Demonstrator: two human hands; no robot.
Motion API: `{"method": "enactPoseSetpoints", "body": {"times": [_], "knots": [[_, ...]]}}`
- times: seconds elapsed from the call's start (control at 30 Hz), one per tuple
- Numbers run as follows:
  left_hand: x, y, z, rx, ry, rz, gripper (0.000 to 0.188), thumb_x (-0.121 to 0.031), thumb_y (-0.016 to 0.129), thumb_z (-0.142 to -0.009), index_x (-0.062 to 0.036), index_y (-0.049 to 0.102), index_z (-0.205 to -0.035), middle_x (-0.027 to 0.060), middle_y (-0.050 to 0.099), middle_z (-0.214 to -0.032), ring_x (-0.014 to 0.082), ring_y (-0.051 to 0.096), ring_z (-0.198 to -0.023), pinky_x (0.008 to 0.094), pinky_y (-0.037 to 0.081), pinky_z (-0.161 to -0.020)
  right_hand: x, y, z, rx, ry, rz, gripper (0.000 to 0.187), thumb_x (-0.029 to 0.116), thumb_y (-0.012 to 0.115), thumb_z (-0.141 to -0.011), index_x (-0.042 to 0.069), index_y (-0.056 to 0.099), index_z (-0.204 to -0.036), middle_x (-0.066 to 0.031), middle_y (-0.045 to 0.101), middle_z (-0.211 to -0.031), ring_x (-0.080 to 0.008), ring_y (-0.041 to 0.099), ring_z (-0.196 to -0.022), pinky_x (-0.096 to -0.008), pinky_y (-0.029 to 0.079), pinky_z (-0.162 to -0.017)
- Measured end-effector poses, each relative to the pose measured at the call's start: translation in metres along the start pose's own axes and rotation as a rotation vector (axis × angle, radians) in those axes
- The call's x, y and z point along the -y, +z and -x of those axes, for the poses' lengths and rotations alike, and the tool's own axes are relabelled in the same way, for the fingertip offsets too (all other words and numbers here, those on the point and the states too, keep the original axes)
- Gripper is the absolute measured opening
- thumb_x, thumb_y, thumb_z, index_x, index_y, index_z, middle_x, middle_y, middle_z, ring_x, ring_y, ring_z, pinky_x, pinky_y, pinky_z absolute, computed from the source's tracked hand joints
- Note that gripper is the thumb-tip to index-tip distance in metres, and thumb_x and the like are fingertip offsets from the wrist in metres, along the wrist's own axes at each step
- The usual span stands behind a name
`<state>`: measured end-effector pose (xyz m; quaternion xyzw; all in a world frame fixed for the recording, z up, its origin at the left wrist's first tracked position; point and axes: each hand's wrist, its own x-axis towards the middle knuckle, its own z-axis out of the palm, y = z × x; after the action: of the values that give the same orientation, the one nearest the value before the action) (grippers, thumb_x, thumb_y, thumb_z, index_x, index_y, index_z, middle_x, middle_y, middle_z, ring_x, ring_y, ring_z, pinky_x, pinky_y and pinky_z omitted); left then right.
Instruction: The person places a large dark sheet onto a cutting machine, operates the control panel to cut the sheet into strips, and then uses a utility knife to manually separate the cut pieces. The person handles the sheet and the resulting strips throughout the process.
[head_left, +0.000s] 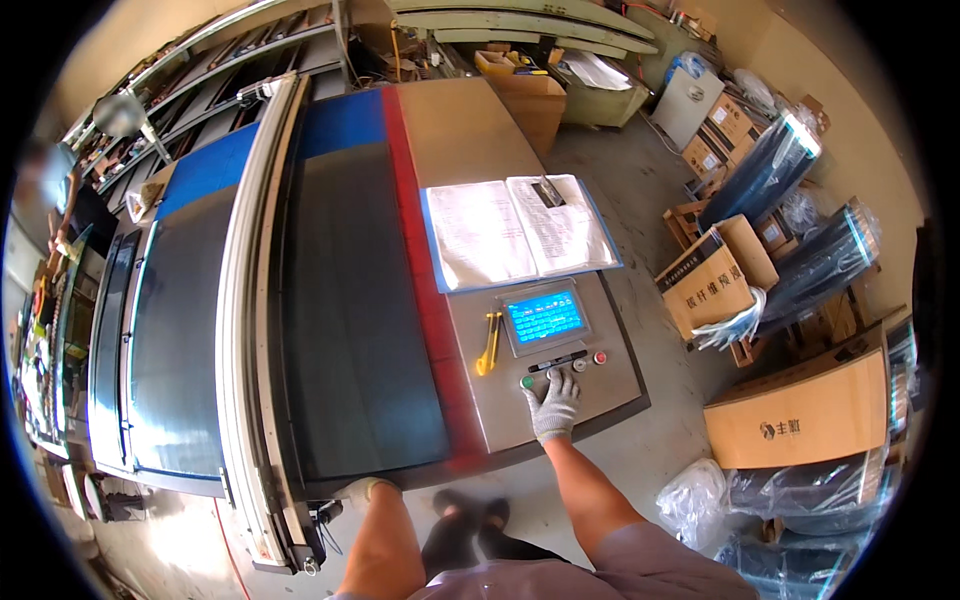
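Note:
My right hand (553, 408), in a pale knitted glove, rests on the grey control panel (605, 400) with its fingers spread. Its thumb is beside the green button (527, 382); whether it presses cannot be made out. Just beyond the fingertips lie a black marker (558, 361), a silver knob (580, 366) and a red button (600, 358). Past them sits a lit blue touch screen (545, 316), with a yellow-handled tool (487, 350) to its left. At the machine's front edge is my left hand (368, 489), also gloved, its fingers mostly hidden.
A long metal gantry (250, 270) crosses the dark machine bed (350, 300), left of a red strip (415, 240). An open folder of papers (480, 235) lies beyond the screen. Cardboard boxes (800, 410) and wrapped rolls (765, 170) stand right. Another person (85, 205) is far left.

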<state>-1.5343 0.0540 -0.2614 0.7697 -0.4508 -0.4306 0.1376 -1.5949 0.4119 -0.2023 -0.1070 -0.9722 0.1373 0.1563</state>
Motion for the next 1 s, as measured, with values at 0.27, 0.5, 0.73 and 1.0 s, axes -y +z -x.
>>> {"method": "enactPoseSetpoints", "body": {"times": [0.27, 0.5, 0.73, 1.0], "knots": [[-0.001, -0.028, 0.011, -0.116, -0.025, -0.11, 0.066, -0.054, 0.024, -0.104, -0.0038, 0.065, -0.118, 0.0147, 0.07, -0.117, 0.0293, 0.069, -0.099, 0.0436, 0.052, -0.085, 0.003, -0.004, -0.002, -0.026, -0.019, -0.053, 0.065, 0.043, 0.074, -0.081, 0.005, 0.048, -0.128, -0.026, 0.048, -0.135, -0.0465, 0.046, -0.121, -0.0561, 0.038, -0.102], [0.0, -0.043, 0.016, -0.148, -0.107, -0.149, 0.069, -0.054, 0.023, -0.104, -0.0019, 0.065, -0.118, 0.0165, 0.069, -0.118, 0.0309, 0.069, -0.1, 0.0436, 0.053, -0.087, 0.012, -0.017, 0.002, 0.06, 0.067, -0.068, 0.068, 0.049, 0.071, -0.082, 0.006, 0.05, -0.13, -0.0267, 0.049, -0.133, -0.0472, 0.048, -0.117, -0.0569, 0.039, -0.099], [0.021, -0.028, -0.013, -0.261, -0.071, -0.208, 0.071, -0.051, 0.021, -0.105, 0.0044, 0.065, -0.117, 0.02, 0.07, -0.114, 0.035, 0.07, -0.099, 0.0437, 0.055, -0.087, 0.008, -0.005, 0.004, 0.015, 0.024, -0.047, 0.067, 0.042, 0.073, -0.081, 0.006, 0.047, -0.132, -0.025, 0.048, -0.134, -0.0456, 0.046, -0.119, -0.0542, 0.036, -0.103], [-0.019, -0.054, 0.037, -0.199, -0.101, -0.2, 0.062, -0.045, 0.022, -0.106, -0.0011, 0.059, -0.128, 0.0251, 0.07, -0.106, 0.038, 0.068, -0.1, 0.0409, 0.055, -0.086, 0.007, -0.008, 0.003, 0.002, 0.053, -0.016, 0.064, 0.038, 0.075, -0.081, 0.007, 0.048, -0.13, -0.0235, 0.049, -0.131, -0.0442, 0.048, -0.117, -0.053, 0.038, -0.101]]}}
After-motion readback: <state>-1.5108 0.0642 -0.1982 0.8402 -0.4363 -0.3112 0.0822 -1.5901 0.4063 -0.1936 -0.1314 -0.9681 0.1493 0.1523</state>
